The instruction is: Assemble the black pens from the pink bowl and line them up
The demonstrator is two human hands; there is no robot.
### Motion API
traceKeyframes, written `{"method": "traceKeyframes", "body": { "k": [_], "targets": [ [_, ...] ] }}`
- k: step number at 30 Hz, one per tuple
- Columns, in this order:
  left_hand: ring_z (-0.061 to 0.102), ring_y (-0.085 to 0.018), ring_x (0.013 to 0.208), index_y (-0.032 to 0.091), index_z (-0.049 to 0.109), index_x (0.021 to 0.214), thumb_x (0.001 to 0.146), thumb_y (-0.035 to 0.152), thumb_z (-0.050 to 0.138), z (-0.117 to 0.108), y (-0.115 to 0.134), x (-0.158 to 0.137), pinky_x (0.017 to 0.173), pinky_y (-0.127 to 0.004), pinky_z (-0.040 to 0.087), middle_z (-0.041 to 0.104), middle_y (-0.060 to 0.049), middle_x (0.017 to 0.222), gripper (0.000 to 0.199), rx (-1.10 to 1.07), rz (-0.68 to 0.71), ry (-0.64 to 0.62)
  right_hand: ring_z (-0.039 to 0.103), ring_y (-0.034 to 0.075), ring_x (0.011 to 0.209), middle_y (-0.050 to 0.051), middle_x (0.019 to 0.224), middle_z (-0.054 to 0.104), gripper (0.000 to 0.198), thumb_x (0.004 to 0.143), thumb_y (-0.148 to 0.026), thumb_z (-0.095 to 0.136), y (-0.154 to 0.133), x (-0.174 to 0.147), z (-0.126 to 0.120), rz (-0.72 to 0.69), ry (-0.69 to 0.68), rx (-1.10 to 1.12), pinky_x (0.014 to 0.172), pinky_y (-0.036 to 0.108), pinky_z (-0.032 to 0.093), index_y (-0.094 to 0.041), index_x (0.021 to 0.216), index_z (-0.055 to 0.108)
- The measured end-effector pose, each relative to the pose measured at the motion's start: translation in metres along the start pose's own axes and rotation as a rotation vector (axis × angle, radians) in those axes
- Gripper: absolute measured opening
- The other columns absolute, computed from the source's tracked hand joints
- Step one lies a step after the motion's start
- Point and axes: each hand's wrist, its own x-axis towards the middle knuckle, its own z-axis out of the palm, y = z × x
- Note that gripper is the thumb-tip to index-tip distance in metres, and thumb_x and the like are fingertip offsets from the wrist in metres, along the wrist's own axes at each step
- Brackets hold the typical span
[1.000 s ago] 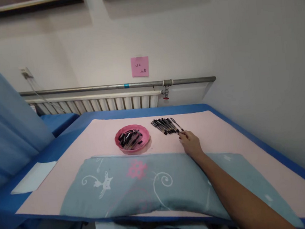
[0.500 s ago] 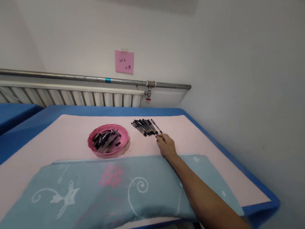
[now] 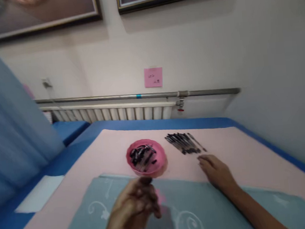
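A row of black pens (image 3: pixel 183 143) lies side by side on the pink sheet, with one pen (image 3: pixel 197 141) a little apart at its right end. My right hand (image 3: pixel 217 173) rests just below the row, apart from the pens, fingers reaching forward and nothing visible in them. In the foreground, my left hand (image 3: pixel 135 206) is raised over a blue-grey patterned pillow (image 3: pixel 189 215). Its fingers are loosely bent, apart and slightly blurred, and I see nothing held. Just beyond it stands a round pink bowl (image 3: pixel 160 157) containing loose black pens (image 3: pixel 143 158).
The pink sheet (image 3: pixel 113 150) covers a blue surface (image 3: pixel 142 125) set against the wall. A radiator (image 3: pixel 130 113) and a metal pipe (image 3: pixel 99 97) run behind. On the left are white paper (image 3: pixel 40 193) and a blue curtain (image 3: pixel 11 135).
The view has swung left and up. My left hand has come into view in front of the bowl. My right hand has drawn away from the near ends of the pens.
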Motion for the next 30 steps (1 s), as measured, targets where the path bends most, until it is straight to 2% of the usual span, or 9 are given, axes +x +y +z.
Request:
{"method": "traceKeyframes", "body": {
  "k": [2, 5, 9, 12, 15, 17, 21, 25, 30],
  "targets": [
    [0.058, -0.016, 0.068, 0.015, 0.069, 0.093, 0.062, 0.015, 0.068, 0.009, 0.014, 0.018, 0.06, -0.028, 0.044, 0.062, -0.006, 0.078, 0.031, -0.034, -0.01, -0.023, 0.063, 0.024, 0.079, 0.003, 0.08, 0.068, 0.019, 0.067, -0.04, 0.053, 0.005, 0.003, 0.002, 0.02, -0.015, -0.044, 0.075, 0.035, 0.049, -0.025, 0.07, 0.064],
    [0.057, -0.015, 0.067, 0.014, 0.07, 0.091, 0.061, 0.012, 0.066, 0.01, 0.013, 0.034, 0.058, -0.026, 0.043, 0.062, -0.006, 0.078, 0.03, -0.085, -0.009, 0.0, 0.065, 0.025, 0.078, 0.004, 0.083, 0.069, 0.023, 0.068, -0.044, 0.051, 0.012, 0.005, 0.006, 0.026, -0.036, -0.12, 0.074, 0.037, 0.05, -0.025, 0.071, 0.064],
    [0.059, -0.015, 0.07, 0.014, 0.068, 0.09, 0.066, 0.014, 0.067, 0.002, 0.019, 0.057, 0.06, -0.025, 0.045, 0.064, -0.006, 0.078, 0.025, -0.014, 0.017, 0.115, 0.066, 0.025, 0.077, 0.004, 0.084, 0.07, 0.025, 0.071, -0.045, 0.049, 0.014, 0.004, 0.009, -0.003, -0.059, -0.152, 0.074, 0.036, 0.052, -0.026, 0.073, 0.065],
    [0.058, -0.012, 0.063, 0.013, 0.064, 0.085, 0.069, 0.025, 0.067, -0.002, 0.04, 0.098, 0.059, -0.024, 0.045, 0.063, -0.004, 0.073, 0.02, 0.13, 0.09, 0.232, 0.066, 0.024, 0.076, 0.004, 0.085, 0.07, 0.025, 0.073, -0.044, 0.049, 0.014, 0.003, 0.012, -0.019, -0.073, -0.159, 0.072, 0.035, 0.053, -0.026, 0.074, 0.066],
    [0.056, -0.011, 0.06, 0.013, 0.061, 0.09, 0.073, 0.03, 0.057, -0.012, 0.059, 0.145, 0.057, -0.023, 0.045, 0.06, -0.002, 0.07, 0.024, 0.405, 0.34, 0.327, 0.067, 0.024, 0.077, 0.003, 0.086, 0.071, 0.026, 0.073, -0.046, 0.049, 0.016, 0.004, 0.015, -0.033, -0.084, -0.161, 0.07, 0.034, 0.054, -0.027, 0.075, 0.066],
    [0.059, -0.013, 0.066, 0.014, 0.059, 0.095, 0.078, 0.03, 0.044, -0.025, 0.064, 0.168, 0.063, -0.026, 0.048, 0.063, -0.003, 0.077, 0.027, 0.821, 0.456, 0.521, 0.067, 0.024, 0.077, 0.003, 0.086, 0.071, 0.026, 0.073, -0.047, 0.05, 0.017, 0.004, 0.016, -0.042, -0.094, -0.165, 0.067, 0.033, 0.055, -0.028, 0.076, 0.066],
    [0.061, -0.021, 0.084, 0.014, 0.062, 0.092, 0.075, 0.024, 0.046, -0.056, 0.056, 0.183, 0.077, -0.035, 0.048, 0.065, -0.01, 0.091, 0.025, 1.095, 0.435, 0.647, 0.068, 0.023, 0.074, 0.003, 0.084, 0.071, 0.025, 0.073, -0.048, 0.051, 0.017, 0.004, 0.019, -0.075, -0.14, -0.154, 0.065, 0.032, 0.056, -0.028, 0.076, 0.067],
    [0.057, -0.024, 0.102, 0.016, 0.065, 0.093, 0.073, 0.017, 0.05, -0.075, 0.049, 0.187, 0.09, -0.036, 0.041, 0.062, -0.013, 0.106, 0.024, 1.354, 0.411, 0.689, 0.068, 0.023, 0.073, 0.004, 0.083, 0.071, 0.024, 0.075, -0.048, 0.052, 0.016, 0.003, 0.027, -0.115, -0.215, -0.131, 0.064, 0.032, 0.056, -0.029, 0.078, 0.067],
    [0.063, -0.022, 0.087, 0.017, 0.067, 0.095, 0.075, 0.016, 0.051, -0.081, 0.055, 0.197, 0.08, -0.032, 0.043, 0.069, -0.011, 0.096, 0.026, 1.536, 0.247, 0.604, 0.067, 0.022, 0.073, 0.005, 0.081, 0.07, 0.024, 0.077, -0.047, 0.051, 0.008, 0.002, 0.037, -0.115, -0.278, -0.112, 0.063, 0.03, 0.055, -0.028, 0.078, 0.066]
  ]
}}
